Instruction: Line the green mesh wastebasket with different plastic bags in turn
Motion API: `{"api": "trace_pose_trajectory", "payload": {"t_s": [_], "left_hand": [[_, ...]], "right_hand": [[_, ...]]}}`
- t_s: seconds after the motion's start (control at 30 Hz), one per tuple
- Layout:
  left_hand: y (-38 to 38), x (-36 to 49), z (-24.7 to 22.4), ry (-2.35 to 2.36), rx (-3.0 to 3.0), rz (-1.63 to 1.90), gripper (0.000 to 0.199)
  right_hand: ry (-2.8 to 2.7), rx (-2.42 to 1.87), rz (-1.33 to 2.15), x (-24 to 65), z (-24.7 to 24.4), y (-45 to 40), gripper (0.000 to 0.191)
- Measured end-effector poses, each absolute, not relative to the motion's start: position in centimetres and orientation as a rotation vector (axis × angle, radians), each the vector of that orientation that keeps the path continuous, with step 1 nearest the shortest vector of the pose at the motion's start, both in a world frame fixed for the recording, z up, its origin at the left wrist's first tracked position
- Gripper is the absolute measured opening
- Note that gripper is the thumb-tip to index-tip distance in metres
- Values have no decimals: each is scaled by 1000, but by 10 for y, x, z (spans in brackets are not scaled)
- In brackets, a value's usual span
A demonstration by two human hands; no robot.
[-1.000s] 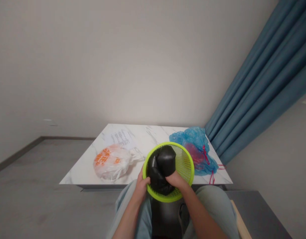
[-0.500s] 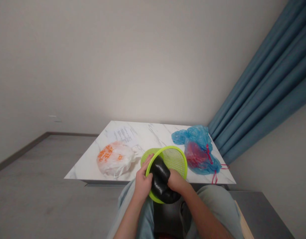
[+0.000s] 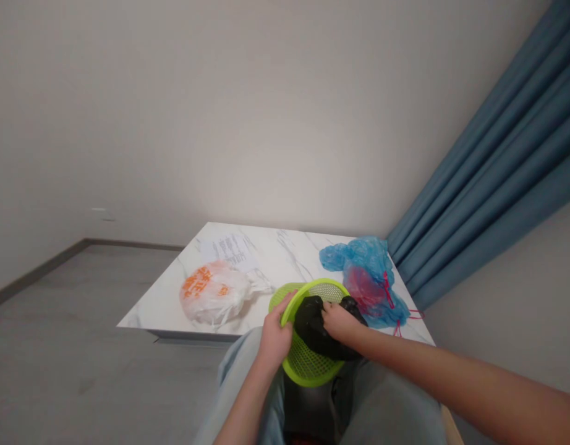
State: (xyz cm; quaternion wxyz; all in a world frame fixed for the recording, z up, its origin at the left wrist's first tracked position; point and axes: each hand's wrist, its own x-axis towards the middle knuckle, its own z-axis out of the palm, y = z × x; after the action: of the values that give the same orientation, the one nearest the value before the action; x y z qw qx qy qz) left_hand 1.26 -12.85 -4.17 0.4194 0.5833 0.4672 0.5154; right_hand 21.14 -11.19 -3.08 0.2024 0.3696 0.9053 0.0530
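The right hand (image 3: 339, 321) is now a bit higher and farther from the left hand (image 3: 276, 334), and its arm comes in flatter from the side. The black plastic (image 3: 313, 324) goes from a tight, shiny lump to a looser heap. It spreads under the right hand and past the edge of the green basket (image 3: 308, 368) there. The fingers are hard to see, but they seem to pinch it. Basket holes now show below both hands, where the black lump was.
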Motion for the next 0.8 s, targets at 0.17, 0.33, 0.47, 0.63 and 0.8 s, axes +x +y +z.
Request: {"api": "trace_pose_trajectory", "payload": {"t_s": [0.17, 0.33, 0.47, 0.63, 0.8], "left_hand": [[-127, 14, -39, 1139, 1424, 1275, 78], [-126, 12, -37, 1117, 1321, 1322, 76], [-126, 12, -37, 1125, 1223, 1366, 73], [-128, 20, -34, 1089, 1093, 1406, 72], [-132, 29, -44, 1028, 936, 1421, 76]], "right_hand": [[2543, 725, 366, 218, -11, -102, 21], [2635, 831, 476, 218, 1, -91, 23], [2646, 1105, 455, 209, 7, -87, 28], [2502, 1780, 231, 176, 1, -90, 32], [2343, 2600, -398, 139, -26, -87, 40]]}}
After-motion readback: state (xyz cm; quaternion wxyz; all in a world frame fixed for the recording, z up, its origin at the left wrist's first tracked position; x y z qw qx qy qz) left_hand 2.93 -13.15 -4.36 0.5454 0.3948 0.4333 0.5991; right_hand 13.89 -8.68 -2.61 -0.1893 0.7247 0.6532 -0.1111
